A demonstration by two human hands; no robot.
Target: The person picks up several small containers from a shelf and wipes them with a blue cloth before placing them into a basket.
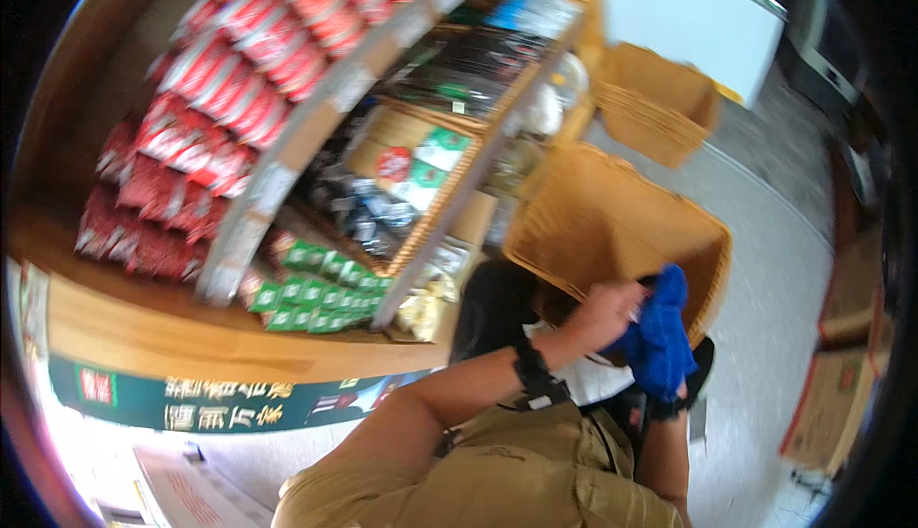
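Cloth: I'm bunching it, blue, soft and light, right beside the wicker basket.
Left hand: I'm clenching its top edge.
Right hand: mostly hidden under the cloth; grip I can't tell.

Both hands grip blue cloth beside basket.
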